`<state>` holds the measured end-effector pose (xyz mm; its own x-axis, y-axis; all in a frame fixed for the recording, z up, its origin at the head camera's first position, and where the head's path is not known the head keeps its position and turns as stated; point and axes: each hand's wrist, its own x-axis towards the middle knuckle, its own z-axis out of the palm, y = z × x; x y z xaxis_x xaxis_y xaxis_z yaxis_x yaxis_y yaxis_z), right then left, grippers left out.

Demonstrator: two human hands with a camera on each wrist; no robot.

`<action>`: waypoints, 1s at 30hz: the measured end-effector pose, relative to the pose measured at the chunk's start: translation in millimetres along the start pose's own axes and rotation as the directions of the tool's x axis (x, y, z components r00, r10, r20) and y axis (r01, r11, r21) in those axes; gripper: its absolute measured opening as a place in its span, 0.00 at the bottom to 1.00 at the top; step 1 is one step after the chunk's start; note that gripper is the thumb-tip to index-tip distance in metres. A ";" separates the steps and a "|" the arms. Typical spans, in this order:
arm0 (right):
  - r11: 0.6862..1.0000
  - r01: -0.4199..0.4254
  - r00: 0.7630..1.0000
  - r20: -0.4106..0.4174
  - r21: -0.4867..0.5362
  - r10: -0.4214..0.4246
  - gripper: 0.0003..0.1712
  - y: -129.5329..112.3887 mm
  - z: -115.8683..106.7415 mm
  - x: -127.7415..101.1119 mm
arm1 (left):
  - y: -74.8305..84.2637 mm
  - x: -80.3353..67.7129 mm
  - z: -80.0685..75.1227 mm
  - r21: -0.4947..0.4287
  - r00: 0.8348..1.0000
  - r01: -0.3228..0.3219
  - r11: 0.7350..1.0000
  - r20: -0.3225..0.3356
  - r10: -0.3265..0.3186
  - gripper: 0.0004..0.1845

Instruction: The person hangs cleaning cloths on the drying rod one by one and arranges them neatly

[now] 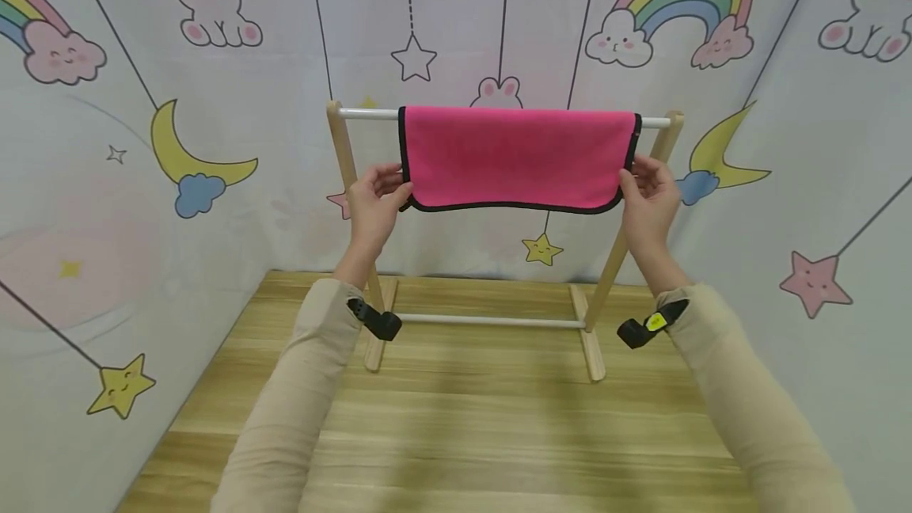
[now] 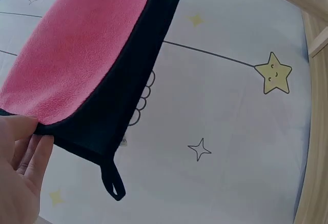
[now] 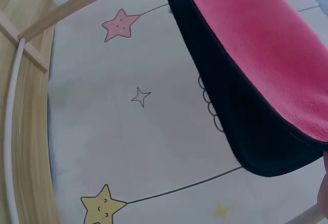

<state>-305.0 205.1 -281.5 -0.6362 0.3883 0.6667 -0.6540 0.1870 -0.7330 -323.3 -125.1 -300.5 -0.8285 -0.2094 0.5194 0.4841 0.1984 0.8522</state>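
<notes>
Your left hand (image 1: 374, 200) pinches the lower left corner of the pink fleece cloth with black trim (image 1: 516, 157); your right hand (image 1: 648, 196) pinches its lower right corner. The cloth hangs folded over the white top rail (image 1: 366, 113) of the wooden drying rack (image 1: 345, 153), its side edges just inside the uprights. A black hanging loop (image 2: 114, 183) dangles from the left corner. Open wooden floor (image 1: 463, 426) lies on the near side of the rack; the patterned backdrop (image 1: 142, 62) encloses left, right and far sides.

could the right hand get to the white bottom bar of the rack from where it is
Probably yes. The right hand holds the pink towel's edge, and nothing sits between it and the lower white bar; it would only have to let go first.
</notes>
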 end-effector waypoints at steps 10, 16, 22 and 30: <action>0.999 -0.016 1.000 0.009 -0.050 0.016 0.15 2.2 0.0 -7.2 | 1.3 -0.6 -0.7 -0.043 0.999 0.013 0.999 -0.030 -0.014 0.15; 0.997 -0.015 0.999 0.049 -0.079 0.019 0.19 9.1 -3.0 -15.1 | -1.8 -4.0 -2.4 -0.040 1.000 0.004 0.999 -0.028 -0.005 0.15; 0.998 -0.018 0.998 0.059 -0.058 0.022 0.21 13.8 -6.5 -20.3 | -2.4 -7.0 -0.2 -0.022 1.000 -0.015 1.000 0.013 0.015 0.15; 0.999 0.005 0.997 0.071 -0.038 -0.002 0.21 14.4 -7.3 -22.4 | 20.8 -13.2 0.4 -0.028 0.999 0.025 0.999 -0.034 -0.026 0.15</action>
<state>-297.2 205.6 -308.0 -0.6623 0.3230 0.6760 -0.6409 0.2232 -0.7345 -302.4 -117.8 -289.7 -0.8304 -0.2473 0.4993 0.4713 0.1660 0.8662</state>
